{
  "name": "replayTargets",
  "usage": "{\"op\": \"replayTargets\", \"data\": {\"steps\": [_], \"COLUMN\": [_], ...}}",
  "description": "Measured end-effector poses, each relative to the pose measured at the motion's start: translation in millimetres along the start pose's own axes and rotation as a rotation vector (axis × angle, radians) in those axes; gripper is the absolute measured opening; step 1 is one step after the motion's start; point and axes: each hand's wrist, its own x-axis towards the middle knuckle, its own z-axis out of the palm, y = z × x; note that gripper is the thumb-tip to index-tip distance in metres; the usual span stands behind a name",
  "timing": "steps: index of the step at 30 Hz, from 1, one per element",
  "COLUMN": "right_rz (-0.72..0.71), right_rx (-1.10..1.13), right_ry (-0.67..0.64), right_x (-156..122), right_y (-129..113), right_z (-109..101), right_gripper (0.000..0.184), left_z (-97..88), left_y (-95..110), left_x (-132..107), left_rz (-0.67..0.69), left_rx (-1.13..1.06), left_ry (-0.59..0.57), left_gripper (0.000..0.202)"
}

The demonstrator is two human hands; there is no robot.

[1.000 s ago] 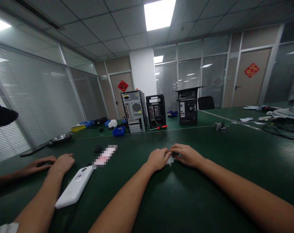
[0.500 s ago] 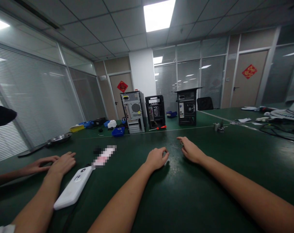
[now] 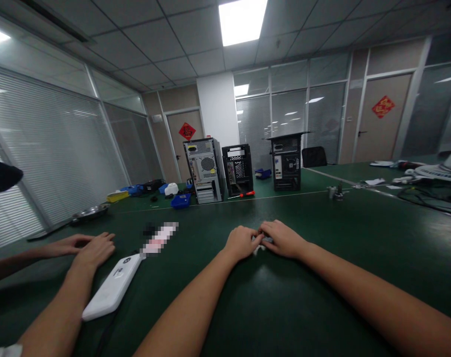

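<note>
Over the green tabletop (image 3: 307, 297) my left hand (image 3: 241, 243) and my right hand (image 3: 285, 239) meet at the fingertips, both with curled fingers. Between them shows a small whitish-grey piece (image 3: 260, 247), mostly covered by the fingers; its kind is too small and hidden to tell. Both hands pinch around this piece, low above the table or resting on it. Behind my hands, a red-handled screwdriver (image 3: 247, 194) lies in front of an open black computer case (image 3: 241, 171).
Further computer cases stand at the left (image 3: 206, 171) and right (image 3: 287, 166). A blue tray (image 3: 181, 201) and small metal parts (image 3: 335, 192) lie on the table. At left, another person's hands (image 3: 95, 250) rest beside a white power strip (image 3: 112, 287). Cables (image 3: 429, 198) lie at far right.
My right hand has moved left and toward me, joining my left hand. The whitish-grey piece now shows between them. My left hand has barely moved.
</note>
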Motion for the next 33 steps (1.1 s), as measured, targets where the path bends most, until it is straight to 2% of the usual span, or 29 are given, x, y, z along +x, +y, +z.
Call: {"op": "replayTargets", "data": {"steps": [5,8,11,18,22,25,28,31,33], "right_rz": [0.006,0.044,0.184,0.737,0.942,1.054,1.098,1.078,1.02], "right_rx": [0.026,0.042,0.03,0.032,0.091,0.134,0.171,0.14,0.057], "right_ry": [0.016,0.015,0.049,0.074,0.136,0.223,0.252,0.257,0.296], "right_x": [1.0,0.5,-8.2,-62.6,-83.5,-88.0,-87.5,-85.1,-83.3], "right_y": [0.2,13.3,45.0,146.5,182.9,196.2,199.6,193.9,186.0], "right_z": [-2.6,-6.0,-10.9,-9.4,-1.9,2.7,3.8,-3.8,-16.1], "right_gripper": [0.018,0.019,0.022,0.029,0.033,0.034,0.033,0.034,0.037], "left_z": [-1.4,-0.9,0.4,2.7,1.9,2.0,3.4,5.3,6.2], "left_y": [0.0,-0.3,-1.2,-5.6,-5.4,-5.1,-6.0,-7.7,-8.8], "left_x": [-1.3,-1.8,-1.5,-1.8,-1.6,-1.2,-1.0,-0.8,-0.5], "left_rz": [-0.01,-0.017,-0.015,0.012,-0.009,-0.012,-0.002,0.012,0.02], "left_rx": [-0.014,-0.021,-0.015,-0.002,0.009,0.016,0.013,0.012,0.009], "left_ry": [0.003,-0.007,-0.018,-0.047,-0.056,-0.058,-0.053,-0.046,-0.041], "left_gripper": [0.05,0.056,0.057,0.051,0.049,0.048,0.047,0.045,0.045]}}
